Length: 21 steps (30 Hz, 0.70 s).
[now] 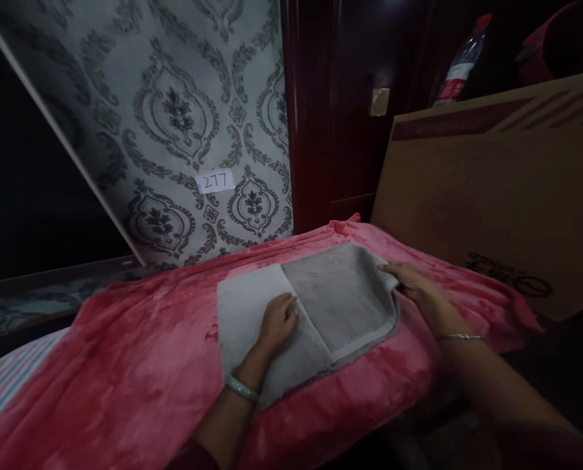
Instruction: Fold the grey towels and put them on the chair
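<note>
A grey mat (343, 297), apparently of short-napped cloth, lies on a pink blanket (164, 352). Its left part is folded over into a lighter flap (247, 313), whose edge runs slanting across the middle. My left hand (279, 320) rests on this flap with curled fingers at its edge, closed on the cloth there. At the far right, my right hand (411, 281) pinches the mat's right edge and holds it lifted and bent upward. The fingertips under that edge are hidden.
Behind the blanket stands a patterned wall with a paper label (215, 181) reading 277. A large cardboard box (487, 196) leans at the right, with a red-capped bottle (462, 65) behind it. A dark panel (41, 163) stands at the left, above striped fabric (12, 378).
</note>
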Each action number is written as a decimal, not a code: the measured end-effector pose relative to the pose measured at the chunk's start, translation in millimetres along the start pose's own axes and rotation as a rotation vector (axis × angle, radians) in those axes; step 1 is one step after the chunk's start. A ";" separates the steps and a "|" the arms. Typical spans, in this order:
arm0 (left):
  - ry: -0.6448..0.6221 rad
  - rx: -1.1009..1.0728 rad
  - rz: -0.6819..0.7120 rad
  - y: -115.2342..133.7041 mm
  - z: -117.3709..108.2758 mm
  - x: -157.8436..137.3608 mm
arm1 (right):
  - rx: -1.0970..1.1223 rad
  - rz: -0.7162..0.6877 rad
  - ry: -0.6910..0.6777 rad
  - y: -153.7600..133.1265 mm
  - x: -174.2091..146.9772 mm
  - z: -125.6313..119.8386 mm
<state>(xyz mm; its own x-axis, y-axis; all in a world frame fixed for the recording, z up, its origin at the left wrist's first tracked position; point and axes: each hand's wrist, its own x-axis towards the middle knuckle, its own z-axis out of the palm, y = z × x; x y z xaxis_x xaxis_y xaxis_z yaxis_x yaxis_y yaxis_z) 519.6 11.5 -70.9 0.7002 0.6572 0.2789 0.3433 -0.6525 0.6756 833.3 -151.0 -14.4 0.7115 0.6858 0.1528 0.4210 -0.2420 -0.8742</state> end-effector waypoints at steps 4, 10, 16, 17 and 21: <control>0.190 -0.712 -0.179 -13.9 -15.7 5.7 | 0.051 -0.210 -0.276 -75.1 -13.9 76.6; 0.316 -1.208 -0.407 -37.8 -60.6 -2.8 | -0.289 -0.603 -0.546 -120.6 -110.9 201.4; 0.338 -1.206 -0.366 -51.6 -62.7 -14.2 | -0.311 -0.705 -0.367 -74.3 -184.0 229.8; 0.356 -1.173 -0.386 -52.2 -60.3 -13.1 | -0.263 -0.709 -0.331 -67.8 -188.5 228.3; 0.458 -0.775 -0.510 -52.4 -55.1 3.6 | -0.140 -0.755 -0.235 -51.9 -196.6 222.9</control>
<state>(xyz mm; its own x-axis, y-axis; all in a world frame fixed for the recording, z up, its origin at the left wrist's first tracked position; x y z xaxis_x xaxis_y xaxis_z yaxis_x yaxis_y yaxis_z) 469.7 68.9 -67.7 0.2232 0.9740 -0.0402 -0.0788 0.0592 0.9951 546.2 -120.4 -101.8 0.0763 0.8215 0.5651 0.8193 0.2714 -0.5051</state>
